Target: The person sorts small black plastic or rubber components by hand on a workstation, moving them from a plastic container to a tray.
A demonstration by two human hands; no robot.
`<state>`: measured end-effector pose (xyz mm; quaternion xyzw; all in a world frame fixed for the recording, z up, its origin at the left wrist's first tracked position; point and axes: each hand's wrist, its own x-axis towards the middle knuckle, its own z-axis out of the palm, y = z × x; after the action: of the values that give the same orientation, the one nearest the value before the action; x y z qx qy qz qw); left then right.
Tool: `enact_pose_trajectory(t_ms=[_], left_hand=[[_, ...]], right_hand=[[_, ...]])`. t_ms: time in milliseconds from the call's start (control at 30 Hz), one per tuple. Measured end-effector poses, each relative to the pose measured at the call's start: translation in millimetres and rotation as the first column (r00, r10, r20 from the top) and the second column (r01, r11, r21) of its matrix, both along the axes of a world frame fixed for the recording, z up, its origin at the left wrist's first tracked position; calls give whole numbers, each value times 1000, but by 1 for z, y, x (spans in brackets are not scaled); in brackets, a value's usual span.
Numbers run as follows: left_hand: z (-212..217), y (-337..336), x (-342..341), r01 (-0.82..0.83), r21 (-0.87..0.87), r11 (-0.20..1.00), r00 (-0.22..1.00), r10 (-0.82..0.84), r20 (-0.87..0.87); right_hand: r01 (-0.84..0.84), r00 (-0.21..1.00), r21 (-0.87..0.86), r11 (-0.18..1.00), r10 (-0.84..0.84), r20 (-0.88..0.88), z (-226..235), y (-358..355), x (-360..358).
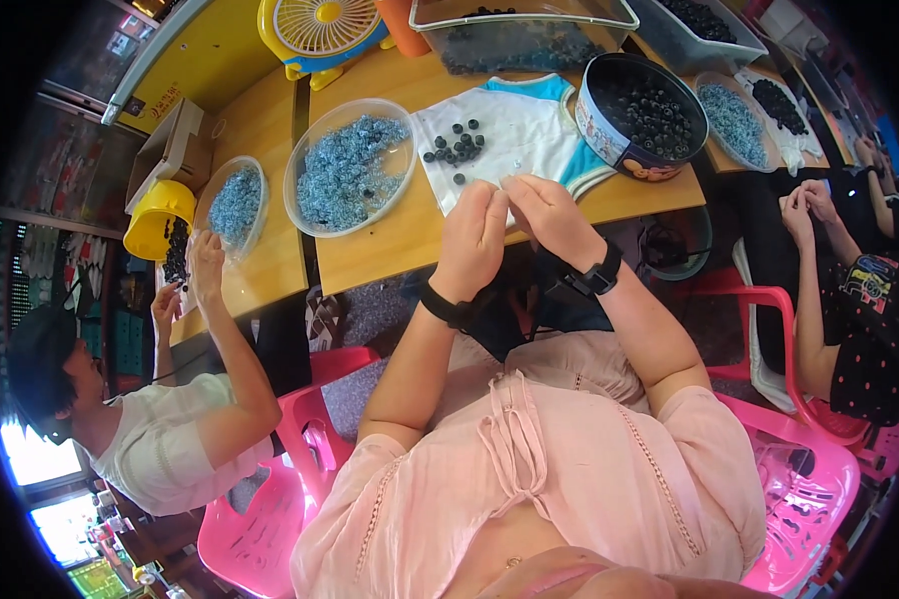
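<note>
— Where are the hands?
— Left hand [474,238] and right hand [547,217] meet at the table [390,240] edge, just before the cloth [514,130], which has beads [456,146] on it.
— And beside the cloth?
— A bowl [350,165] to its left, a smaller bowl [233,205] farther left; a tin [641,115] to its right.
— Behind?
— A fan [322,28] and a tub [522,35]. Something tiny may sit between the fingertips; I cannot tell.
— Others?
— One person [160,429] left, another [849,290] right.
</note>
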<state>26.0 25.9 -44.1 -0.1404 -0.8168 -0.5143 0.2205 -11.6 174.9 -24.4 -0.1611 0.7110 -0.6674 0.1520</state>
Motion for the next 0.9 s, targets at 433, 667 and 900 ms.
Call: enact_pose_trajectory(t_ms=[433, 667, 900], left_hand=[[21, 2, 7, -82, 919, 387, 745, -588, 314], [17, -11, -2, -226, 896, 383, 612, -659, 436], [9, -2, -2, -45, 490, 871, 917, -158, 366]], right_hand=[[140, 691, 16, 990, -86, -718, 2, -7, -1], [154, 591, 121, 981, 6, -807, 1, -4, -4], [13, 906, 75, 997, 20, -423, 0, 3, -6]])
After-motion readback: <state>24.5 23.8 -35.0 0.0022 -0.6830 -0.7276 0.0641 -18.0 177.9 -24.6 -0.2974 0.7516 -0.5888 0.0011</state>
